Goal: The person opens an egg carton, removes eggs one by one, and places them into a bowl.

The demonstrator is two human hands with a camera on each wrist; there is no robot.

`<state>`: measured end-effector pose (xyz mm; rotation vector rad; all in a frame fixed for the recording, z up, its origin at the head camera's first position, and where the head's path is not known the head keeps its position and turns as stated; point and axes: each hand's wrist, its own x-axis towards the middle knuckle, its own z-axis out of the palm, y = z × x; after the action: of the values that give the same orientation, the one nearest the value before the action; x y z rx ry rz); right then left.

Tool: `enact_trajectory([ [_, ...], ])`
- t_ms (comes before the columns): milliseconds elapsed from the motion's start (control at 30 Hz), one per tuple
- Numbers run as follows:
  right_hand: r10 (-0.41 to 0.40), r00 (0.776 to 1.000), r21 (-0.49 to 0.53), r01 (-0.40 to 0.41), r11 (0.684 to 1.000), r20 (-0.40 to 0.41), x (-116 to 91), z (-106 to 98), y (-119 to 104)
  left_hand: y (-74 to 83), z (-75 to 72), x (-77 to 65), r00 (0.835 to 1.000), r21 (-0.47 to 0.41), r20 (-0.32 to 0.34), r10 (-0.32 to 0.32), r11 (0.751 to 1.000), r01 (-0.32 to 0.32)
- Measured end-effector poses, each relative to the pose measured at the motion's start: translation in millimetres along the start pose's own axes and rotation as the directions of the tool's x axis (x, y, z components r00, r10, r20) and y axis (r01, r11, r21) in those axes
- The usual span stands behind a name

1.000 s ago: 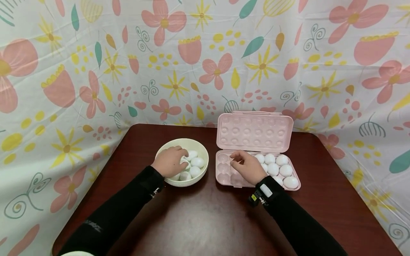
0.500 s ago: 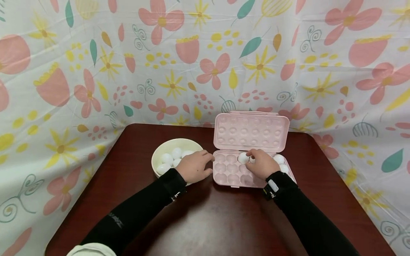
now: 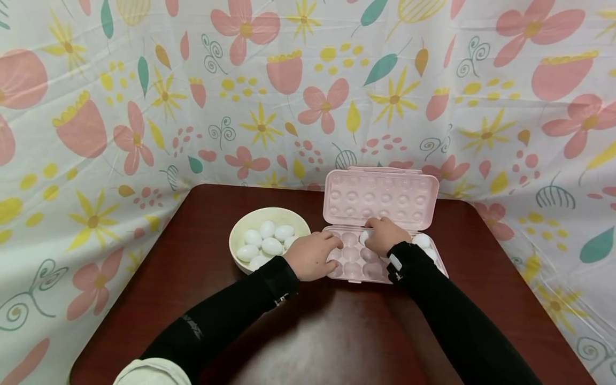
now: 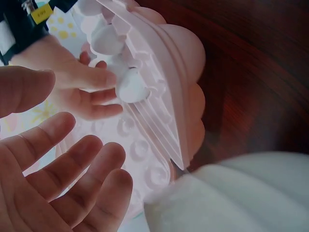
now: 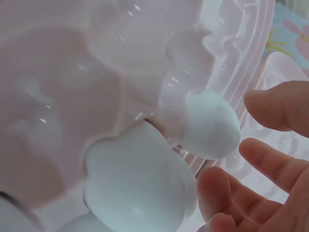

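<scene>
A pink egg carton point(image 3: 352, 269) lies with its lid point(image 3: 380, 184) raised. My right hand point(image 3: 386, 236) is over its back row, thumb and fingertips close beside a white egg point(image 5: 212, 125) seated in a well. In the right wrist view a small gap shows between the fingertips and that egg, and another egg point(image 5: 140, 179) sits nearer the camera. My left hand point(image 3: 313, 255) hovers over the carton's left end, its fingers point(image 4: 108, 164) loosely bent with nothing in them. More eggs point(image 3: 422, 241) fill the right side of the carton, partly hidden by the right hand.
To the left stands a cream bowl point(image 3: 269, 212) with several white eggs point(image 3: 272, 246) in it. Both stand on a dark brown table point(image 3: 308, 331). A flowered cloth point(image 3: 289, 107) hangs behind and along the sides.
My left hand has come out of the bowl and moved right, over the carton's left end. The right hand, at an egg half a second ago, has shifted slightly and its fingers have come off it.
</scene>
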<state>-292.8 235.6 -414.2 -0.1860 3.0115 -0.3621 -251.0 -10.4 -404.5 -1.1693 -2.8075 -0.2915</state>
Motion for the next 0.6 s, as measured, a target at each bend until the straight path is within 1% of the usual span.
enact_trajectory([
  [100,0.013,0.999,-0.015,-0.012,1.0,0.046,4,-2,-1,4.2,1.7,2.9,1.0,-0.004,-0.012,0.0,1.0,0.0],
  [267,0.019,0.996,-0.033,-0.016,0.999,0.083,10,-1,-2,8.4,5.0,6.8,1.0,-0.005,-0.014,-0.009,1.0,0.009],
  [433,-0.016,0.998,-0.064,0.02,0.998,0.058,15,2,-1,9.8,5.0,8.7,1.0,-0.001,-0.004,-0.019,1.0,0.019],
  [600,-0.029,0.999,-0.073,0.031,0.997,0.025,16,5,1,11.0,3.5,10.4,1.0,-0.009,0.009,-0.028,1.0,0.028],
])
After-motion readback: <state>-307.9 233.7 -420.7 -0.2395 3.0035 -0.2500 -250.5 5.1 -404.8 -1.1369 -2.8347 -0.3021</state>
